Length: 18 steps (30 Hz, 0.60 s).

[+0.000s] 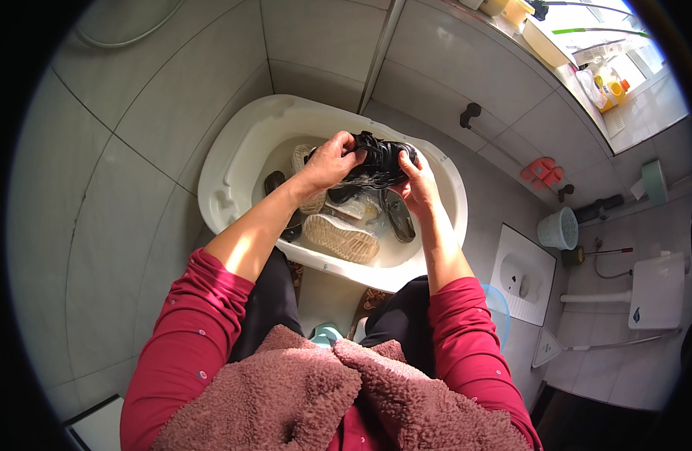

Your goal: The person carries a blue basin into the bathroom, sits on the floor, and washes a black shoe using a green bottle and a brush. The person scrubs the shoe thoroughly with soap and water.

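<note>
A wet black shoe [384,159] is held up between my two hands over a white plastic tub [233,141]. My left hand [337,160] grips its left end, with thumb and fingers pinching dark material there. Around the right end my right hand [416,179] is closed, thumb on top. Cloudy water stands in the tub. In it lie several shoes: one with a pale patterned sole [340,239] turned up nearest me, another pale-soled shoe [311,204] partly behind my left wrist, and a dark shoe [401,219] at the right.
A squat toilet [523,276] is set in the floor at right, with a pale bucket [557,230] beyond it. Near my right elbow stands a blue basin [495,310]. Red slippers [542,172] hang on the wall rail. The windowsill holds a yellow bottle [612,93].
</note>
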Available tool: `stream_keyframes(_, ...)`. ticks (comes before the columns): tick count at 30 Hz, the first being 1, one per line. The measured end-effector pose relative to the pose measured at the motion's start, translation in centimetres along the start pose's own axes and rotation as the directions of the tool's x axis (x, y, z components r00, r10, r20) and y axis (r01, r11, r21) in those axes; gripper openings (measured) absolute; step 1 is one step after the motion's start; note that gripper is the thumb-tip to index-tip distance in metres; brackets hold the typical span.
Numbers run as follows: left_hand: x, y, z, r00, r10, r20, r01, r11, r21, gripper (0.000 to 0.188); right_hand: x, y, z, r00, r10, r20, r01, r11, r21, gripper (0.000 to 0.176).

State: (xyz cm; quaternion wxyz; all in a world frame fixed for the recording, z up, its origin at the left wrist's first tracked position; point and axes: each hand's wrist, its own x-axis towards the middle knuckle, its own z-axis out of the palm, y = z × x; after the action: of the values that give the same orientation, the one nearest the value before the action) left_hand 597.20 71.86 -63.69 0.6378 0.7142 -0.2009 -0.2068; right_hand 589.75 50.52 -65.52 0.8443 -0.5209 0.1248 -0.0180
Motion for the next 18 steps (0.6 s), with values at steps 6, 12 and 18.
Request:
stream_keyframes(6,1.1,0.2,0.4,0.943,-0.175,-0.283,0.189,0.982,0.025,0.014,-0.1,0.8,1.3,0.940,-0.325,-0.105,0.322,0.946,-0.050,0.059)
stream_keyframes(12,0.7,1.8,-0.5,0.942,-0.243,-0.230,0.180,0.948,-0.263,0.016,0.4,1.5,2.0,0.895,-0.436,-0.093,0.418,0.894,-0.162,0.057)
stream_keyframes(18,-0.3,2.2,2.6,0.981,0.006,-0.193,-0.040,0.984,-0.173,0.033,0.9,4.1,0.6,0.973,-0.164,-0.163,0.203,0.944,0.261,0.042)
